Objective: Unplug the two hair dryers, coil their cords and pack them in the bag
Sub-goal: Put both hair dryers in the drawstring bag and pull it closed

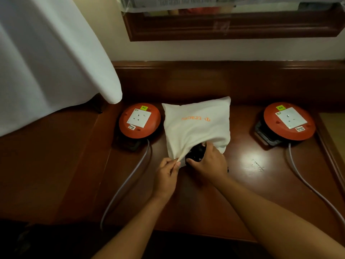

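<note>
Two orange socket reels flank the hands: one left, one right, each trailing a grey cable. The left hand pinches the bag mouth edge. The right hand curls around a black item at the opening. The bag extends away from both hands, mouth nearest.

We saw a matt, cream cloth bag on a glossy, dark wooden desk with fine scratches. Two cable reels looked like smooth orange plastic, faced with white plastic sockets. Matt white fabric hung at left.
</note>
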A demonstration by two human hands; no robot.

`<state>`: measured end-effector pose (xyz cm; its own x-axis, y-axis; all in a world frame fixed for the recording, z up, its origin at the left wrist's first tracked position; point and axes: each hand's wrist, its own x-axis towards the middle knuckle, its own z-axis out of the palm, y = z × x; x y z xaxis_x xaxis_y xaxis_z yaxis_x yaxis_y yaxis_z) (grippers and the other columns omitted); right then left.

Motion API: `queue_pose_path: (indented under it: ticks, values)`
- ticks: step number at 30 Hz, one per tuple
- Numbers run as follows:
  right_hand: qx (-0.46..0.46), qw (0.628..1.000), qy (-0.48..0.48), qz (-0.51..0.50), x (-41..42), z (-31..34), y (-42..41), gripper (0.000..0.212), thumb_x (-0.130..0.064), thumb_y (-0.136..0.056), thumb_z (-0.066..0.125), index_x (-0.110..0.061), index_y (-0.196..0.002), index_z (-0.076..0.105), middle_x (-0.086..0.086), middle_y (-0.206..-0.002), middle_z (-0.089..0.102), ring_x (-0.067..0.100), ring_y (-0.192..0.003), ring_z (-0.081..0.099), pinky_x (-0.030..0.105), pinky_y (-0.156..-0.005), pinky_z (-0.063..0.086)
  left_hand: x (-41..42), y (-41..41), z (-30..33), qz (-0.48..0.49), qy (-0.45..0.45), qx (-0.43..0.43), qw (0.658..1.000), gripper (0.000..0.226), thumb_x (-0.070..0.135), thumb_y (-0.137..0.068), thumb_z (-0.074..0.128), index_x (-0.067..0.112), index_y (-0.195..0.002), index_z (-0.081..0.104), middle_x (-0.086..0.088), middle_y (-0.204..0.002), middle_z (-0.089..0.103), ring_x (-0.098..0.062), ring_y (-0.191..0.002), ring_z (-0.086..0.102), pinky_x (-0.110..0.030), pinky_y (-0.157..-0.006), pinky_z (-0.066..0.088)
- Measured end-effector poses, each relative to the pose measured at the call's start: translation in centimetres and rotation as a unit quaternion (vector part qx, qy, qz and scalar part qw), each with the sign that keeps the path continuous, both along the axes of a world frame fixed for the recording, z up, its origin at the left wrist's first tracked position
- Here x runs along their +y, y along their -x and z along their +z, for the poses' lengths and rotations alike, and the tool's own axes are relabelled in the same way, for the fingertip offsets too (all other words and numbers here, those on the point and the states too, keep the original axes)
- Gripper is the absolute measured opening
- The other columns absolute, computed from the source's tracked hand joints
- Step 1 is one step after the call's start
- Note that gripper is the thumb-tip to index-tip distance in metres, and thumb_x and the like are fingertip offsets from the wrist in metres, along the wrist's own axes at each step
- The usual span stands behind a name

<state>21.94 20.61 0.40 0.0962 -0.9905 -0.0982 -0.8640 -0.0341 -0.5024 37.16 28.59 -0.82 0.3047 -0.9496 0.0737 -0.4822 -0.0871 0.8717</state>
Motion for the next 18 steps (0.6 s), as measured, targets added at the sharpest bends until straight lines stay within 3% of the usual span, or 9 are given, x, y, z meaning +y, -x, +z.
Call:
queue_pose_path:
  ticks: [2,4,6,8,11,15,18]
  values:
    - [-0.016,0.999,-0.006,-0.027,0.0,-0.5,-1.4,0.087,-0.067,-0.061,0.069,-0.015,-0.123,0.039,0.006,-0.114,0.062,0.028,-0.104,0.06,0.042,-0.083,0.05,0.0,-0.3,-0.1,-0.001,-0.021,-0.003,1.0,0.02,0.015,-0.095,0.058,0.007,-0.111,0.068,0.01,-0.096,0.051,-0.011,-0.088,0.059,-0.018,-0.075,0.045]
    - [-0.031,0.998,0.004,-0.053,-0.2,-0.8,-2.8,0.086,-0.065,-0.062,0.07,-0.012,-0.123,0.04,0.008,-0.114,0.062,0.029,-0.104,0.06,0.041,-0.083,0.049,-0.3,-0.9,-0.3,0.023,-0.065,-0.029,0.997,0.04,0.017,-0.092,0.062,0.012,-0.132,0.055,0.002,-0.117,0.048,-0.016,-0.106,0.055,-0.013,-0.085,0.039]
    - [-0.037,0.996,0.02,-0.076,-0.5,-1.0,-4.2,0.082,-0.062,-0.065,0.071,-0.009,-0.121,0.041,0.01,-0.111,0.063,0.032,-0.101,0.061,0.041,-0.08,0.048,-0.8,-1.8,-1.1,0.051,-0.141,-0.049,0.987,0.059,0.022,-0.09,0.065,0.013,-0.144,0.04,-0.007,-0.138,0.043,-0.022,-0.126,0.044,-0.021,-0.095,0.034]
    - [-0.039,0.995,0.027,-0.092,-0.7,-1.4,-5.4,0.08,-0.061,-0.066,0.07,-0.008,-0.119,0.042,0.011,-0.109,0.064,0.032,-0.099,0.062,0.043,-0.081,0.049,-1.5,-2.7,-2.1,0.06,-0.192,-0.036,0.979,0.062,0.022,-0.09,0.065,0.012,-0.145,0.037,-0.01,-0.145,0.042,-0.025,-0.132,0.04,-0.031,-0.102,0.036]
    - [-0.033,0.992,0.03,-0.116,-0.8,-2.0,-6.8,0.079,-0.064,-0.068,0.067,-0.009,-0.119,0.042,0.009,-0.111,0.063,0.03,-0.102,0.061,0.045,-0.082,0.049,-2.2,-3.6,-3.3,0.056,-0.221,0.001,0.974,0.039,0.016,-0.092,0.06,0.015,-0.13,0.051,-0.006,-0.123,0.06,-0.024,-0.109,0.058,-0.031,-0.084,0.046]
    - [-0.006,0.991,0.027,-0.134,-1.0,-2.8,-8.5,0.07,-0.061,-0.074,0.062,-0.008,-0.115,0.043,0.011,-0.109,0.062,0.032,-0.103,0.059,0.049,-0.081,0.049,-2.1,-4.5,-4.1,0.052,-0.242,0.002,0.969,0.009,0.01,-0.094,0.05,0.012,-0.099,0.058,-0.011,-0.093,0.064,-0.019,-0.074,0.054,-0.029,-0.057,0.035]
    - [-0.007,0.991,0.015,-0.136,-1.3,-3.6,-9.3,0.055,-0.046,-0.079,0.062,-0.006,-0.112,0.044,0.014,-0.106,0.062,0.035,-0.101,0.059,0.047,-0.08,0.049,-1.5,-4.6,-4.0,0.039,-0.226,-0.001,0.973,0.02,0.008,-0.093,0.05,0.017,-0.075,0.046,-0.006,-0.073,0.056,-0.015,-0.062,0.046,-0.027,-0.05,0.03]
